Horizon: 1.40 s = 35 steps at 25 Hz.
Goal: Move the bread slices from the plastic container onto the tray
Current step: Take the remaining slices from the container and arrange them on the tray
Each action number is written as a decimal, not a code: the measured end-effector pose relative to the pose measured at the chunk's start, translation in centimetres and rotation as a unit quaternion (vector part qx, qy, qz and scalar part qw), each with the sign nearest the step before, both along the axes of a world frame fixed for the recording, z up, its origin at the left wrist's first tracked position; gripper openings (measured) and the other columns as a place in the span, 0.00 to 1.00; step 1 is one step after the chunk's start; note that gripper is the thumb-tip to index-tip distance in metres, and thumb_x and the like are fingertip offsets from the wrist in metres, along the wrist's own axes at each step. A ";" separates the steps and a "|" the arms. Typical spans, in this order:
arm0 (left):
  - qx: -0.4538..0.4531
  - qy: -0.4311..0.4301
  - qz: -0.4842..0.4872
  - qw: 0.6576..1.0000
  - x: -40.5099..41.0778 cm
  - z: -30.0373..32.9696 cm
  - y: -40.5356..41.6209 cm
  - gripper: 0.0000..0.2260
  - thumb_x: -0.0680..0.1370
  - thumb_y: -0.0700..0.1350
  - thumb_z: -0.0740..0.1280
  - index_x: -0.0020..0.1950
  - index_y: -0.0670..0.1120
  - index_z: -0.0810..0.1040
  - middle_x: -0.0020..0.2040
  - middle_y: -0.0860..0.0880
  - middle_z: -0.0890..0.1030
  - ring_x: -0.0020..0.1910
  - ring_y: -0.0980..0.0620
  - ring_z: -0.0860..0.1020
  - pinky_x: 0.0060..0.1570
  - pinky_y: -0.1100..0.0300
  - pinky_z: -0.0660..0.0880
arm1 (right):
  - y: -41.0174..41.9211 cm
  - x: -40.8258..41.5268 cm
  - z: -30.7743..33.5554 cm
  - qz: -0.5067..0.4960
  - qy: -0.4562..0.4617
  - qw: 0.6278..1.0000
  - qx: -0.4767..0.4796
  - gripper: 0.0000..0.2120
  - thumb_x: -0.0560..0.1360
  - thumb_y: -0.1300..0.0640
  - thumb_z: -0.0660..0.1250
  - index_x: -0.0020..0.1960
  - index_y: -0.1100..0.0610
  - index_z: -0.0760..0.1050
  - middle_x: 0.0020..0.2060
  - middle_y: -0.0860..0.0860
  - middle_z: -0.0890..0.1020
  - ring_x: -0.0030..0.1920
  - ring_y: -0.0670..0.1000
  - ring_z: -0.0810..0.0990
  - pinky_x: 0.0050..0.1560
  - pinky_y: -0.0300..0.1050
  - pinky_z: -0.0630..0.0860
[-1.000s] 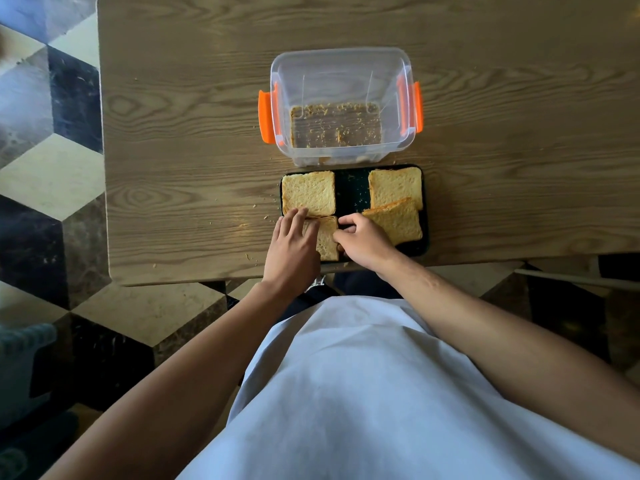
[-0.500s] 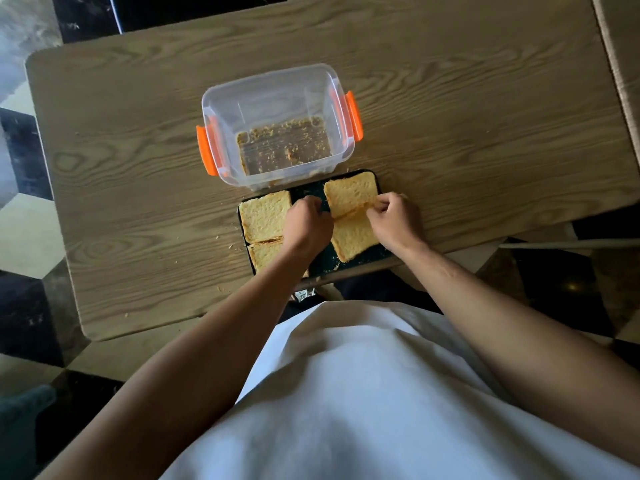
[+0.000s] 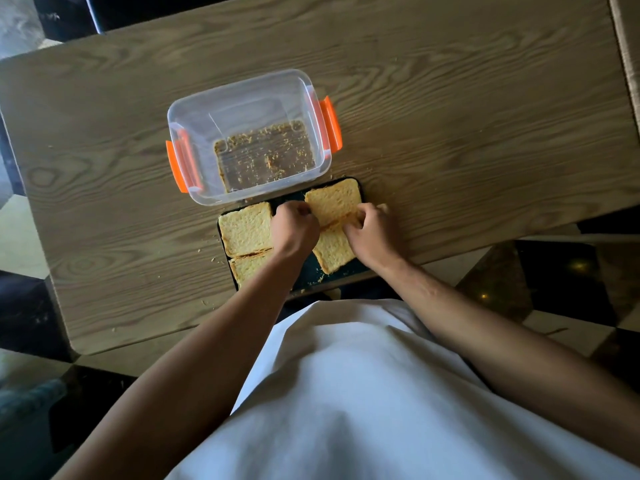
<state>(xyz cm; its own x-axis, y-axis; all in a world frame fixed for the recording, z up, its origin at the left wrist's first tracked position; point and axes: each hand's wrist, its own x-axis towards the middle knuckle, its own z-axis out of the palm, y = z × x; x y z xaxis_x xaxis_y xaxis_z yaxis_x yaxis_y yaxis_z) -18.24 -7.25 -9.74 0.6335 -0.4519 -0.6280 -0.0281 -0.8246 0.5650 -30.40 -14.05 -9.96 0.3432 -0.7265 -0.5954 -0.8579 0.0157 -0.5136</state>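
Four bread slices [image 3: 246,227], one tray [image 3: 313,271], one container [image 3: 249,136]

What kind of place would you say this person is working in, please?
Probably a home dining or kitchen area: a wood-grain table on a checkered stone floor, with a clip-lid plastic container and a tray of bread slices.

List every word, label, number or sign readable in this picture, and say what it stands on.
None: no readable text anywhere.
Container: clear plastic with orange clips, no label, only crumbs inside.
Tray: dark, no print visible.
Bread slices: unmarked.
Table: bare wood grain, no sign.
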 end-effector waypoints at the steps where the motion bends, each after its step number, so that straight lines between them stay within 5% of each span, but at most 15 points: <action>1: -0.003 -0.003 0.004 1.000 0.0 0.0 0.0 0.07 0.66 0.32 0.61 0.34 0.36 0.79 0.28 0.44 0.75 0.28 0.46 0.69 0.30 0.59 0.64 | -0.1 -0.1 0.0 0.001 -0.003 1.000 0.001 0.23 0.76 0.55 0.68 0.69 0.62 0.72 0.63 0.59 0.72 0.58 0.57 0.76 0.55 0.43 0.70; 6: -0.006 -0.028 -0.015 0.999 -0.2 -0.1 0.1 0.09 0.67 0.33 0.61 0.37 0.38 0.81 0.31 0.43 0.79 0.31 0.44 0.73 0.30 0.58 0.67 | 0.0 -0.6 0.1 0.006 -0.026 1.000 -0.001 0.20 0.76 0.57 0.68 0.67 0.62 0.73 0.62 0.58 0.72 0.56 0.55 0.76 0.53 0.41 0.71; 10: 0.022 -0.062 0.006 0.998 -0.8 -0.5 2.4 0.13 0.72 0.35 0.63 0.55 0.37 0.81 0.49 0.39 0.83 0.48 0.39 0.79 0.48 0.48 0.79 | 0.1 -1.3 0.0 0.020 -0.028 0.999 -0.030 0.18 0.75 0.58 0.69 0.63 0.61 0.75 0.59 0.57 0.74 0.50 0.51 0.76 0.48 0.41 0.72; 15: 0.044 0.021 0.087 0.995 -3.5 -0.4 4.7 0.07 0.71 0.38 0.63 0.41 0.41 0.81 0.32 0.46 0.81 0.32 0.45 0.77 0.28 0.61 0.67 | 0.8 -1.9 -0.4 0.022 -0.020 1.000 -0.003 0.20 0.74 0.57 0.70 0.65 0.60 0.73 0.59 0.57 0.75 0.53 0.55 0.78 0.56 0.50 0.77; 23: 0.027 0.066 0.083 0.994 -4.3 -0.5 5.2 0.15 0.73 0.42 0.65 0.59 0.43 0.79 0.49 0.43 0.85 0.47 0.43 0.83 0.49 0.49 0.81 | 1.6 -2.8 -1.1 0.002 -0.022 1.000 0.016 0.19 0.74 0.55 0.70 0.62 0.59 0.76 0.57 0.57 0.77 0.52 0.54 0.79 0.53 0.48 0.77; 26: 0.018 0.060 0.069 0.996 -4.4 -0.4 5.4 0.16 0.74 0.41 0.65 0.60 0.43 0.80 0.46 0.47 0.85 0.45 0.45 0.83 0.47 0.53 0.81 | 1.8 -3.4 -1.3 -0.011 -0.010 1.000 0.020 0.19 0.73 0.54 0.70 0.63 0.59 0.76 0.56 0.56 0.79 0.52 0.53 0.80 0.51 0.45 0.75; 29: 0.018 0.054 0.024 0.998 -4.5 -0.1 5.0 0.08 0.73 0.41 0.64 0.47 0.43 0.82 0.33 0.49 0.80 0.33 0.47 0.77 0.31 0.60 0.71 | 1.7 -3.5 -1.4 -0.015 0.011 1.000 0.017 0.21 0.73 0.53 0.69 0.64 0.59 0.76 0.56 0.56 0.80 0.53 0.54 0.80 0.54 0.47 0.76; 32: 0.024 0.066 0.016 0.997 -4.6 -0.2 4.6 0.06 0.72 0.41 0.63 0.35 0.43 0.76 0.28 0.48 0.74 0.30 0.46 0.71 0.27 0.61 0.62 | 1.8 -3.4 -1.3 -0.002 0.027 1.000 -0.005 0.23 0.73 0.52 0.69 0.65 0.60 0.75 0.60 0.58 0.77 0.58 0.58 0.79 0.60 0.53 0.76; 35: 0.027 0.069 0.030 0.997 -4.4 -0.3 4.5 0.11 0.74 0.43 0.64 0.54 0.44 0.80 0.41 0.45 0.83 0.40 0.44 0.80 0.36 0.58 0.73 | 2.3 -3.4 -1.0 0.030 0.033 0.998 -0.050 0.24 0.74 0.52 0.69 0.68 0.58 0.73 0.61 0.58 0.75 0.58 0.59 0.78 0.59 0.51 0.75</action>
